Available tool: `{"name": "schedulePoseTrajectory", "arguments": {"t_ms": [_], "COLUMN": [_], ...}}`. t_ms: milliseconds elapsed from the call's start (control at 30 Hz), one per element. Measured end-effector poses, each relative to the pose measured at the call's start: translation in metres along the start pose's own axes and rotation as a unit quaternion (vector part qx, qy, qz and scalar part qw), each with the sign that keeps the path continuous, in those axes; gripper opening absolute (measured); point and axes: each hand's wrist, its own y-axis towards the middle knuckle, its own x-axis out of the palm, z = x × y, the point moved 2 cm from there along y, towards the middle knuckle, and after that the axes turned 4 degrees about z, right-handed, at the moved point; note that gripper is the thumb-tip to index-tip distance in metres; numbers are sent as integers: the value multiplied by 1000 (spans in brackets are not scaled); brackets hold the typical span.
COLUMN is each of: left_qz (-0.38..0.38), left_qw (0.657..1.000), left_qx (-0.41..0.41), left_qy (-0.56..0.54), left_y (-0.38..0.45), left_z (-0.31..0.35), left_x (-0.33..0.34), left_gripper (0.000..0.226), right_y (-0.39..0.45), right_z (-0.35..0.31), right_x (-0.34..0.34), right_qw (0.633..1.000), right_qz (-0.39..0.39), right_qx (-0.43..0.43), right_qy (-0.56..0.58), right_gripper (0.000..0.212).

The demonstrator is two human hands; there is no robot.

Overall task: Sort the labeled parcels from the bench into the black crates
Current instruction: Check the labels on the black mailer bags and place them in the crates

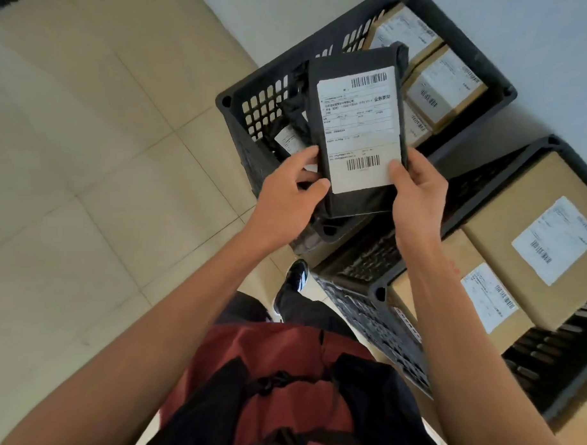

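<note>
Holding a flat black parcel (358, 124) in the middle of the frame, both hands grip its lower end. The parcel is a soft, matte plastic bag, rectangular and a little wrinkled at its upper corner, with a white paper label (358, 128) covering most of its face; the label carries a barcode at the top and another near the bottom. The left hand (286, 195) curls round the lower left edge, thumb on the front by the label's corner. The right hand (416, 193) clasps the lower right edge, thumb pressed on the label beside the lower barcode.

Behind the parcel, in the upper middle, stands a black crate (255, 121) of stiff plastic with slotted, grid-like walls. It holds brown cardboard boxes (443, 91) with white labels at its upper right and another black bag (288, 135) at its left. A second black crate (375, 318) at the lower right holds larger brown boxes (524, 237), smooth-sided and labeled.

Beige square tiles (88, 148) cover the floor on the left. At the bottom are a red shirt (274, 354) with black straps and a black shoe (295, 275).
</note>
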Motion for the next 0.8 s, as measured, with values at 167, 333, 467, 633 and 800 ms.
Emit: {"name": "schedulePoseTrajectory", "arguments": {"t_ms": [167, 333, 467, 633, 800], "left_qz": [-67, -73, -48, -25, -4], "left_qw": [992, 924, 878, 835, 817], "left_qx": [-103, -278, -363, -446, -473], "left_qy": [-37, -254, -309, -323, -330], "left_y": [37, 70, 90, 116, 130], "left_z": [-11, -8, -14, -24, -23], "left_x": [-5, -7, -8, -4, 0], "left_gripper": [70, 35, 16, 15, 17], "right_y": [49, 91, 107, 121, 130], "right_z": [12, 38, 57, 79, 97], "right_x": [30, 68, 91, 106, 116], "right_qw": [996, 981, 973, 964, 956], "right_qz": [-49, -100, -146, -177, -210], "right_qx": [19, 50, 89, 104, 95], "right_qy": [-74, -160, -153, -169, -183], "right_gripper": [34, 35, 35, 36, 37]}}
